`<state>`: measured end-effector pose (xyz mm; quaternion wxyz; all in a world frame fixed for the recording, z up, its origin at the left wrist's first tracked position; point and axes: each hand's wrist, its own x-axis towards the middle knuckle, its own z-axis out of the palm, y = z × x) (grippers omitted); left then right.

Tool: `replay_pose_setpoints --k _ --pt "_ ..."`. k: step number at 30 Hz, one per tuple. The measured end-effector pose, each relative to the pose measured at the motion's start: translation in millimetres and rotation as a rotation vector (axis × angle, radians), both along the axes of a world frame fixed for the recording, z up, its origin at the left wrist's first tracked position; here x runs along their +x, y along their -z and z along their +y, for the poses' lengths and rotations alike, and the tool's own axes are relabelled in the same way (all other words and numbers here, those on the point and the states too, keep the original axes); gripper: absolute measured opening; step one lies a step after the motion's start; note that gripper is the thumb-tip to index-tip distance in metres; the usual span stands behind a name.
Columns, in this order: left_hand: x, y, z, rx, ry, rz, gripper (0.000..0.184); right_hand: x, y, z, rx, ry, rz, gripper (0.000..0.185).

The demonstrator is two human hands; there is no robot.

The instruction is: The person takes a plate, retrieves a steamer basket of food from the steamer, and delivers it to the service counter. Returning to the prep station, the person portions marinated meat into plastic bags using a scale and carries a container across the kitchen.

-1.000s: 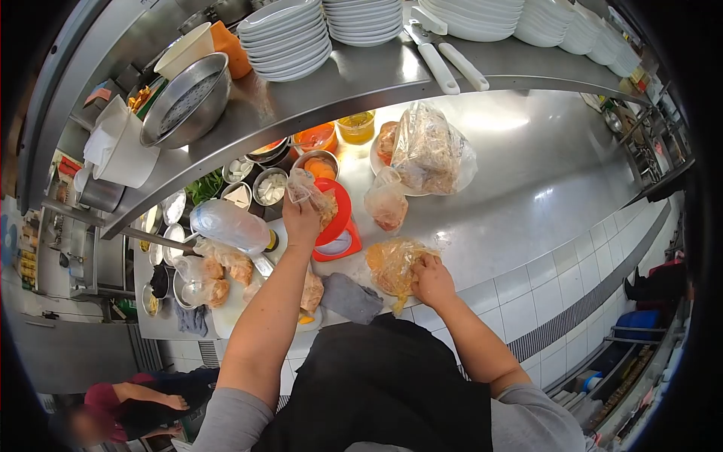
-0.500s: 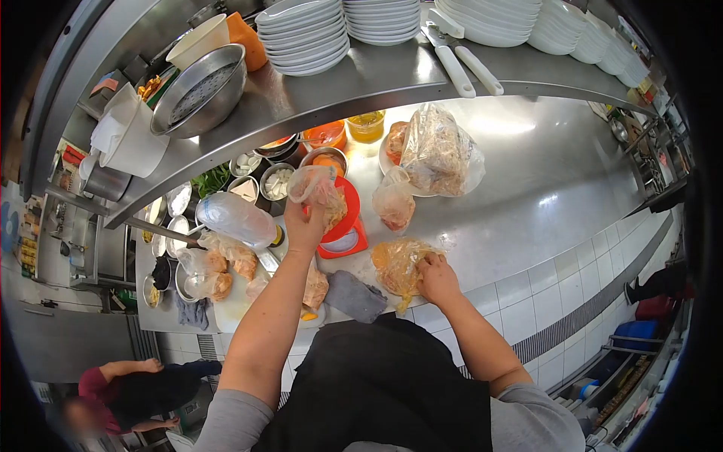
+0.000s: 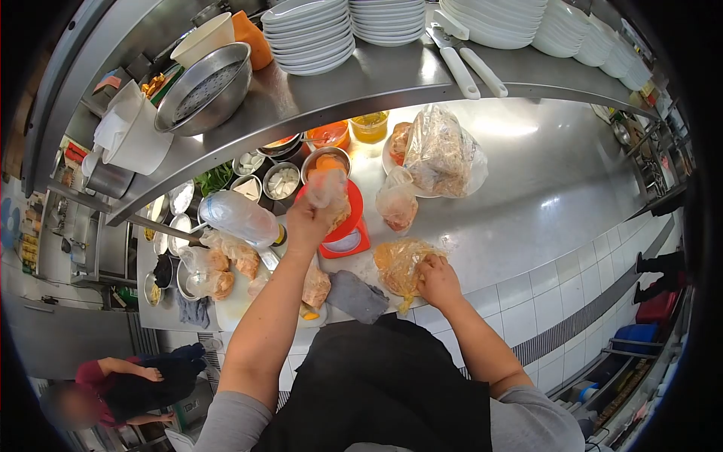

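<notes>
My left hand [image 3: 306, 227] is closed on a small clear plastic bag of food [image 3: 336, 197]. That bag is over the red round pan of a kitchen scale [image 3: 361, 239]; whether it rests on the pan I cannot tell. Lower on the right, my right hand [image 3: 438, 282] grips the edge of a larger clear bag of orange-yellow food [image 3: 395, 264], which lies on the steel counter. Just above it sits a knotted bag of meat-like food [image 3: 398, 207]. Behind that, a big bag of pale shredded food [image 3: 438, 158] rests on a white plate.
Several filled bags [image 3: 218, 282] lie left on a cutting board, near a large plastic bottle [image 3: 239, 218]. Metal tubs of ingredients [image 3: 282, 182] line the back. A grey cloth [image 3: 358, 295] lies close to me. Plates [image 3: 312, 41] and tongs [image 3: 459, 71] occupy the overhead shelf.
My left hand has turned and shifted slightly right with the small bag, whose loose top has folded over. My right hand stays on its bag. A person at lower left has moved an arm.
</notes>
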<state>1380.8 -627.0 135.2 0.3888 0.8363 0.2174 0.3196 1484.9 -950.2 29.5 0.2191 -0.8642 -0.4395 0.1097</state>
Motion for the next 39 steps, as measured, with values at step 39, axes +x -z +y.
replay_pose_setpoints --k 39 --pt "-46 -84 12 -0.04 -0.158 0.031 0.032 2 7 11 -0.136 0.075 0.011 0.037"
